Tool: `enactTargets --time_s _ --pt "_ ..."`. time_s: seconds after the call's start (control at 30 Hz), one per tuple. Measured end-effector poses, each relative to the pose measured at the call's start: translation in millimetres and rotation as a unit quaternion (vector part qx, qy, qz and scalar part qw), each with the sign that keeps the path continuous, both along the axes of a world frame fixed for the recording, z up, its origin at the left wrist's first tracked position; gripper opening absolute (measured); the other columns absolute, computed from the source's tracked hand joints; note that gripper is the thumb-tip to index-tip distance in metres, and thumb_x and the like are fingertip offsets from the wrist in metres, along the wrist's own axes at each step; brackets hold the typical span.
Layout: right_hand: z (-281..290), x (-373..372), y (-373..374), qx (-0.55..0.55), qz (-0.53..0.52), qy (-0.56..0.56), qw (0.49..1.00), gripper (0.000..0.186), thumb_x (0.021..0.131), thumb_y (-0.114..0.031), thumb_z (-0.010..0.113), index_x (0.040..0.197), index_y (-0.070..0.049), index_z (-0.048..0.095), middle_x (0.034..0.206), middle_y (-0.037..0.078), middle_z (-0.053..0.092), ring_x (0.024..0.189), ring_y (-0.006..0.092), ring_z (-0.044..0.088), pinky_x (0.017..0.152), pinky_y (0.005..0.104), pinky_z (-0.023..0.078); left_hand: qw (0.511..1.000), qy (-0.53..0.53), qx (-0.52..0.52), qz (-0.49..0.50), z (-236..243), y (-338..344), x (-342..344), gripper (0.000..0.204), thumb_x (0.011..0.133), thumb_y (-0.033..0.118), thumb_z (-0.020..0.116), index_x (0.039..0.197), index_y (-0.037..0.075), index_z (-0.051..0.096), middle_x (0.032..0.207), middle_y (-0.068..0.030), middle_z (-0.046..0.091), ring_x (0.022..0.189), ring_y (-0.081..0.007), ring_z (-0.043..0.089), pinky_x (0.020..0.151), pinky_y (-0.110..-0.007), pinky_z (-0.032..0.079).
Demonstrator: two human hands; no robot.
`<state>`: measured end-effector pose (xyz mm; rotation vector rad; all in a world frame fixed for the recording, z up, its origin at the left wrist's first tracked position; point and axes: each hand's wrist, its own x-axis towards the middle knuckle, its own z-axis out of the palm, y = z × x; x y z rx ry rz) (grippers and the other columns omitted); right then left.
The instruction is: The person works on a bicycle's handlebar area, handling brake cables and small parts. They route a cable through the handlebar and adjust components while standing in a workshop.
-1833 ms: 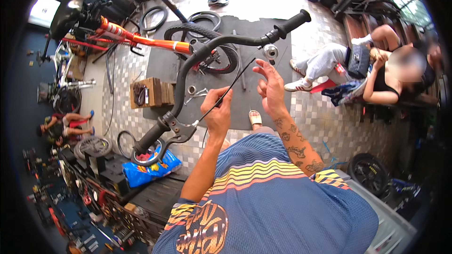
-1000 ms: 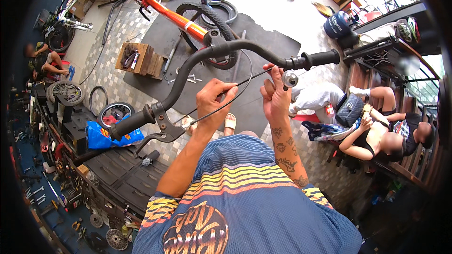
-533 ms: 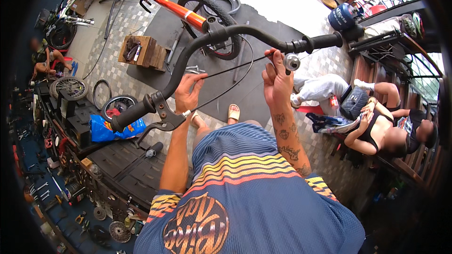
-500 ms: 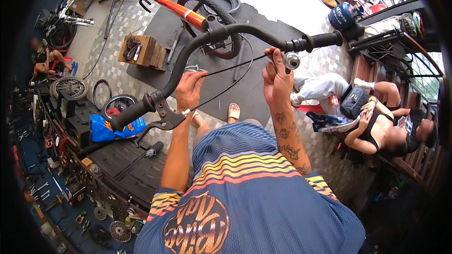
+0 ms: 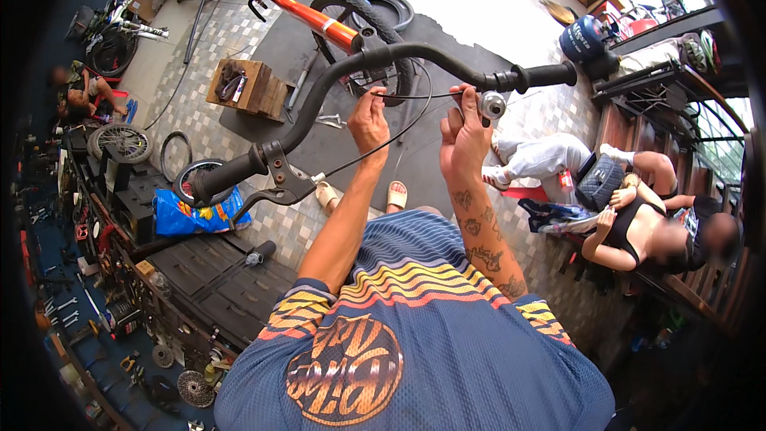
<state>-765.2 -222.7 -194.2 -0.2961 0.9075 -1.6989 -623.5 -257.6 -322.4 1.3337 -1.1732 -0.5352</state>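
Observation:
A black handlebar (image 5: pixel 315 89) curves across in front of me, on an orange bicycle frame (image 5: pixel 307 12). Below its middle, my left hand (image 5: pixel 369 126) pinches one end of a short black cable housing (image 5: pixel 419 97) between thumb and fingertips. The other end is in the closed fingers of my right hand (image 5: pixel 465 134), just beside a silver bell (image 5: pixel 493 104). A black brake lever (image 5: pixel 289 186) hangs at the left grip (image 5: pixel 227 178), and a second cable (image 5: pixel 351 162) loops from it past my left wrist.
Beyond stands a wooden block (image 5: pixel 243 89) on the tiled floor, near the front wheel (image 5: pixel 399 72). To the left are a blue bag (image 5: pixel 187 214), a black bench (image 5: pixel 203 271) and hung tools. Two people sit on a wooden bench (image 5: pixel 622 124) at the right.
My left hand has moved right and away from me, closer to my right hand, still pinching the housing. My right hand stays near the bell. The view has shifted slightly.

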Motion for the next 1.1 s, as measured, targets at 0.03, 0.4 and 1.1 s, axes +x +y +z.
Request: enactTargets --time_s 0.03,0.4,1.1 --pt "-0.3 0.7 0.6 0.007 -0.003 -0.002 1.0 0.015 0.106 -0.021 0.067 0.106 -0.006 0.069 0.105 0.003 0.073 0.053 0.0003 0.026 0.047 0.0229 0.019 1.0 0.019 -0.008 -0.004 -1.3 -8.9 -3.2 0.016 0.105 0.01 0.06 0.112 0.004 0.073 0.096 -0.0147 0.075 0.081 -0.0267 0.074 0.072 -0.038 0.057" --pt "4.9 4.4 -0.2 0.03 -0.014 0.021 0.999 0.021 0.105 -0.027 0.069 0.1 -0.006 0.07 0.089 -0.004 0.067 0.051 0.0008 0.024 0.047 0.0235 0.019 0.995 -0.03 0.018 -0.092 -14.5 27.7 55.2 0.016 0.104 0.007 0.062 0.11 0.001 0.075 0.089 -0.0066 0.064 0.075 -0.0147 0.06 0.067 -0.028 0.048" --pt "-2.9 -18.1 -19.2 0.013 0.032 0.042 0.999 0.009 0.103 -0.023 0.067 0.104 -0.015 0.07 0.09 -0.007 0.068 0.051 0.0012 0.029 0.047 0.0239 0.023 0.885 0.367 0.11 -0.264 -75.0 -6.8 31.2 0.026 0.106 0.024 0.061 0.12 0.004 0.072 0.112 -0.0057 0.072 0.105 -0.0137 0.064 0.099 -0.03 0.047"
